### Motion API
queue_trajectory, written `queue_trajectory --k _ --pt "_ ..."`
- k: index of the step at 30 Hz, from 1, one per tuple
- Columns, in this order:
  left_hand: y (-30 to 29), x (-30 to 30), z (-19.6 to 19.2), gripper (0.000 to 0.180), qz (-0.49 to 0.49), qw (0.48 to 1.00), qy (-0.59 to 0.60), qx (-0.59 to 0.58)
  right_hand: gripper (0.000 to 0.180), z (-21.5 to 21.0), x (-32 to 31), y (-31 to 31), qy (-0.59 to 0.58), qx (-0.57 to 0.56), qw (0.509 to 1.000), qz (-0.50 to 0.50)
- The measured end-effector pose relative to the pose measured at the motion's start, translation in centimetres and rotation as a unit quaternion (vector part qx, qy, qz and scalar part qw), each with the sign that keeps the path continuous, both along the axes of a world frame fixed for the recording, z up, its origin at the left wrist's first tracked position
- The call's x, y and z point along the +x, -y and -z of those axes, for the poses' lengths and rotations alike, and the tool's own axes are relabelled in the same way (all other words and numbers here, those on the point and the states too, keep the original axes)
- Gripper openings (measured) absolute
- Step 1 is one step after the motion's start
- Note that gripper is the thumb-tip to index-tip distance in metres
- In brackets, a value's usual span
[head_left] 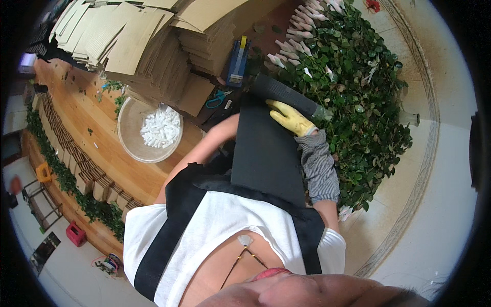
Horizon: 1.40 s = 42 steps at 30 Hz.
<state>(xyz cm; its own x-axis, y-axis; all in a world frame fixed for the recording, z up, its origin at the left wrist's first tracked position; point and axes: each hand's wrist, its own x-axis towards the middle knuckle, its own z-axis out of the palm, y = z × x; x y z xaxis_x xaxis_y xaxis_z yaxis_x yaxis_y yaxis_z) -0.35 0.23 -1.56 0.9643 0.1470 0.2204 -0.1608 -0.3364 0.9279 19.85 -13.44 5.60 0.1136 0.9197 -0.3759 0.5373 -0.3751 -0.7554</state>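
A black sheet (268, 153) lies before my body, from my apron up to a dark ribbed roll (286, 95) at its far end. Clear material (322, 113) shows at the roll's right end. My right hand (290, 118), in a yellow glove below a grey striped sleeve, rests on the sheet against the roll, its visible fingers stretched out and apart. My left forearm (212, 137) reaches to the sheet's left edge; the hand itself is hidden there. Right of the roll is a big heap of leafy stems (353, 112), with pale pink wrapped flower heads (302, 28) along its far left side.
Stacked cardboard sheets (153, 56) stand at the far left. Near them are teal scissors (217, 99) and a blue box (237, 64). A basin (125, 134) holds small white pieces. A glass bottle (409, 118) lies right of the heap. Greenery lines the left floor.
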Motion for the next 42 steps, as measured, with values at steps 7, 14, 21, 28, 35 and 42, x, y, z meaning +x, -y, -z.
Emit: queue_trajectory --k 7,14,21,28,35,42 --pt "-7.7 -7.4 2.8 0.025 -0.340 0.839 -0.258 0.337 0.070 3.9 -6.2 1.9 0.348 -0.046 0.931 -0.105" --pt "-7.0 -6.9 4.1 0.054 -0.414 0.767 -0.310 0.380 0.070 4.3 -6.5 2.1 0.355 -0.018 0.932 -0.076" --pt "-5.1 -8.7 -6.7 0.096 -0.222 0.933 -0.279 -0.052 0.070 5.4 -6.7 2.8 0.340 -0.019 0.939 -0.056" --pt "-6.6 -0.3 1.4 0.049 0.051 0.807 -0.330 -0.487 0.065 5.8 -6.2 3.1 0.362 0.019 0.931 -0.044" --pt "-1.6 3.6 4.8 0.046 -0.135 0.963 -0.216 0.091 0.031 5.8 -4.7 3.4 0.331 0.202 0.911 0.140" --pt "-1.7 3.6 -7.9 0.051 0.079 0.916 -0.368 0.141 0.091 5.0 -6.7 1.2 0.312 -0.107 0.943 -0.041"
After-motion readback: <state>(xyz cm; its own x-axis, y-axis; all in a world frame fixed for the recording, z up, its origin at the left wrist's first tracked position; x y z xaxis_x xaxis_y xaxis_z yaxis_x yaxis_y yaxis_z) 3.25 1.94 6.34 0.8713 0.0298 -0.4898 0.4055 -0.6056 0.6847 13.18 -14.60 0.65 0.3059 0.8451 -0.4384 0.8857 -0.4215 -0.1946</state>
